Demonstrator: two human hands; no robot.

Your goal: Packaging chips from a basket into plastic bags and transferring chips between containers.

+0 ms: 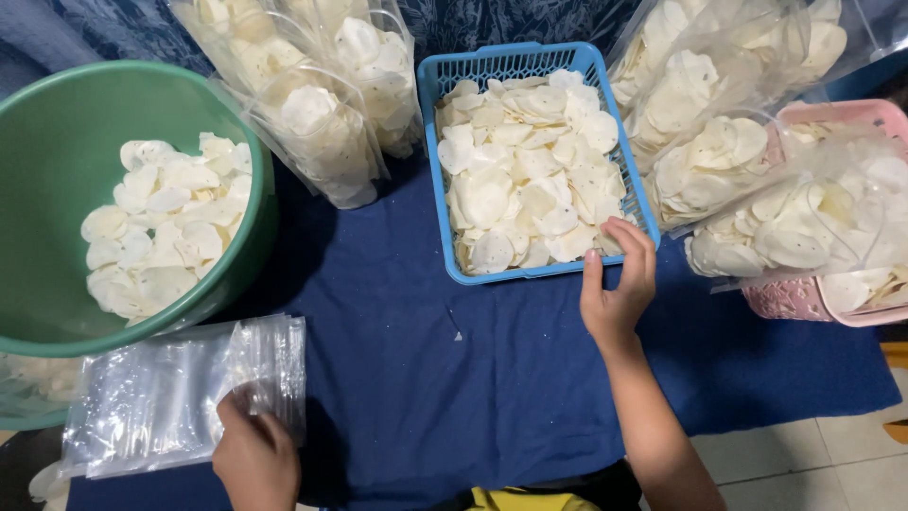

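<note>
Head view, as I read it from my station: my right hand (619, 284) rests at the near right corner of the blue basket (437, 90), fingers curled loosely over its rim and touching the white crackers (530, 170) there, not yet closed on any that I can make out. My left hand (255, 454) presses on the near edge of the stack of clear plastic bags (161, 397), fingertips bent as if pinching the top sheet; whether it has one separated I cannot tell. For a clean step, I judge the left should peel only a single bag while the right scoops gently, since these crackers look brittle.
</note>
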